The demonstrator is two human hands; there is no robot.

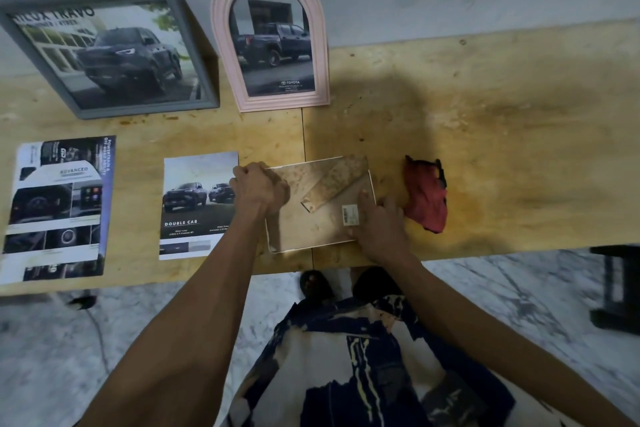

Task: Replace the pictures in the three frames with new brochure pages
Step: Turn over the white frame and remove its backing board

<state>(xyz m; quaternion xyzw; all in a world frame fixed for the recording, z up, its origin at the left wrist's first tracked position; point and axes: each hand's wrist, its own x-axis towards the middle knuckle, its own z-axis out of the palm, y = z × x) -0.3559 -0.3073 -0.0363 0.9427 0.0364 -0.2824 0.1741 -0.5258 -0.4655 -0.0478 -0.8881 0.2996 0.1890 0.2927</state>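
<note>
While two hands [311,205] press one face-down frame [320,205], two frames [270,35] stand.

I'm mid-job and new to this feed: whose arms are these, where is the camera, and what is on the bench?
There is no machine here: these are a person's bare arms, seen from a camera on their head looking down. The left hand and right hand rest on a third frame lying face down, its stand showing. Against the wall lean a grey frame and a pink arched frame, both showing trucks. On the wooden bench lie two brochure pages and a red cloth.
</note>
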